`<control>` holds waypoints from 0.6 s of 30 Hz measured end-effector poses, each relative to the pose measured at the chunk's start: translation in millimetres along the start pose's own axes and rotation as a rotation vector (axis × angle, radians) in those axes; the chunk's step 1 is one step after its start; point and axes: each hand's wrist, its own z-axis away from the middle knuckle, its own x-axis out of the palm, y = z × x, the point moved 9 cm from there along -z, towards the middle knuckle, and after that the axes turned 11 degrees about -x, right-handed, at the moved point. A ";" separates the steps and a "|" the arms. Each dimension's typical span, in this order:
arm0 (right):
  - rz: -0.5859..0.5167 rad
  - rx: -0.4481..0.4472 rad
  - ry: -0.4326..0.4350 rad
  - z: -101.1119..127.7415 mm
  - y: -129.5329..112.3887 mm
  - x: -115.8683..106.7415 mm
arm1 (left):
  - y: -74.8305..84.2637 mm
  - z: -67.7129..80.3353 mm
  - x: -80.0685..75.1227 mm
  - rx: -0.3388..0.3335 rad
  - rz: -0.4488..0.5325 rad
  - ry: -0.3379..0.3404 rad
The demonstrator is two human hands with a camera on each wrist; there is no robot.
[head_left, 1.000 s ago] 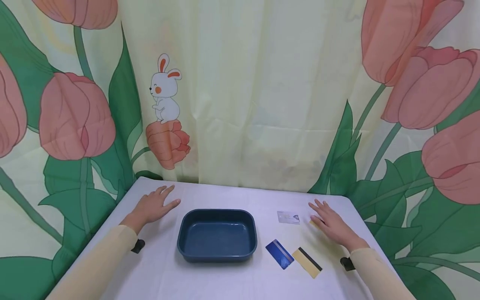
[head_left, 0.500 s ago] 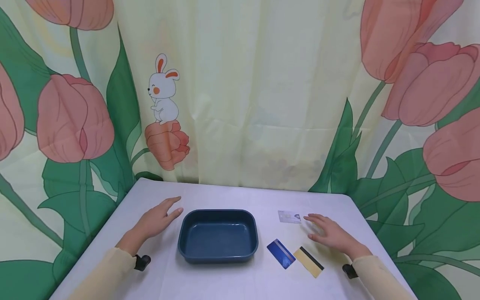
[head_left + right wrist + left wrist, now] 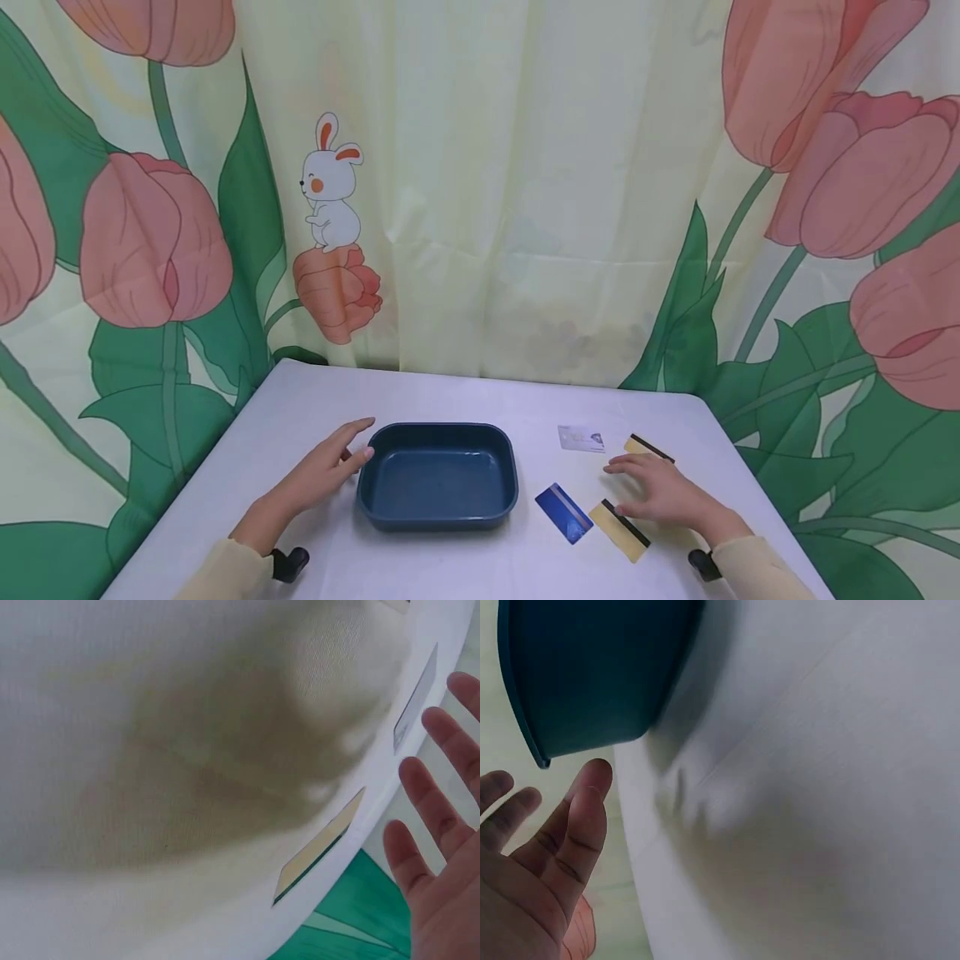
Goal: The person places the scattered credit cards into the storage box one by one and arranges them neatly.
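A dark blue tray (image 3: 438,475) stands empty in the middle of the white table (image 3: 450,396). My left hand (image 3: 330,468) lies open beside its left rim, fingertips right at the rim; in the left wrist view the thumb (image 3: 581,817) sits just below the tray (image 3: 592,675). My right hand (image 3: 654,490) lies flat and open on the table, right of a blue card (image 3: 564,512) and touching a yellow black-striped card (image 3: 621,529). A white card (image 3: 581,437) and a second yellow striped card (image 3: 648,448) lie farther back. The right wrist view shows a yellow card (image 3: 319,847) near my fingers (image 3: 424,817).
A tulip-and-rabbit printed curtain (image 3: 480,208) hangs behind and around the table. The table's right edge (image 3: 750,483) runs close to my right hand. Black straps sit at both wrists.
Both hands have drawn back toward me. The left hand slid right up to the tray's rim. The right hand moved nearer, uncovering the rear yellow card.
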 end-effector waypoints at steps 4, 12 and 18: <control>-0.063 -0.003 -0.044 3.5 -6.6 7.6 | -3.7 4.1 9.3 0.006 -0.027 -0.004; -0.139 0.071 -0.151 5.3 -11.2 18.4 | 2.0 10.4 15.1 0.067 -0.065 -0.017; -0.133 0.061 -0.173 0.0 -15.8 18.2 | 2.0 14.3 17.6 0.100 -0.093 -0.023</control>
